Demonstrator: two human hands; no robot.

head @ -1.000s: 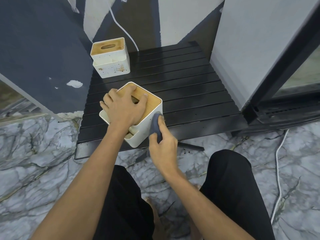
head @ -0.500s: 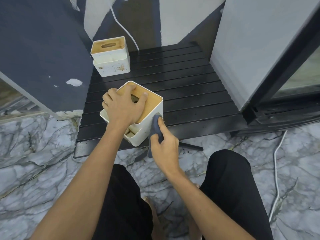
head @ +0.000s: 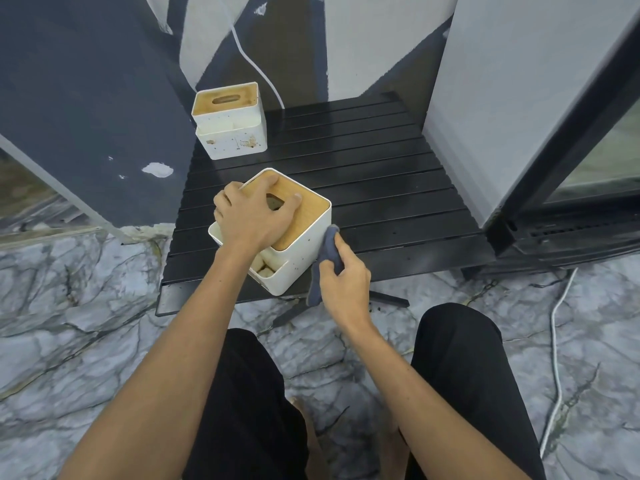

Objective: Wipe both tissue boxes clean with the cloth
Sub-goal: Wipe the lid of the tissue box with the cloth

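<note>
— Hands first: what is each one doing, and why there?

— Her or his left hand point(head: 254, 216) lies spread on the wooden lid of the near tissue box point(head: 298, 252), fingers curled over the lid's far edge and the thumb by the slot. That looks like bracing, so the box does not slide on the slatted tabletop point(head: 381, 174) when it is rubbed. The right hand point(head: 344, 277) is clamped round a bunched blue-grey cloth point(head: 325, 249) and presses its upper end against the box's right side wall, near the top corner. The cloth's loose tail hangs below the hand, past the tabletop's front edge.

— Why is the box turned like that?

— It sits corner-on toward the person, close to the front edge, directly under the left hand. Probably this brings the side wall within the right hand's reach.

— How does that box look?

— White body, rounded corners, light wood lid with a slot. A lower front pocket holds some pale objects; what they are cannot be told. Small dark specks dot the wall just left of the cloth, so that face seems not yet clean.

— And the other one?

— The far tissue box point(head: 230, 128) stands well beyond the left hand, at the tabletop's back left corner, touched by neither hand. Same make. Brown stains and specks show on its front, so it likely awaits its turn.
</note>
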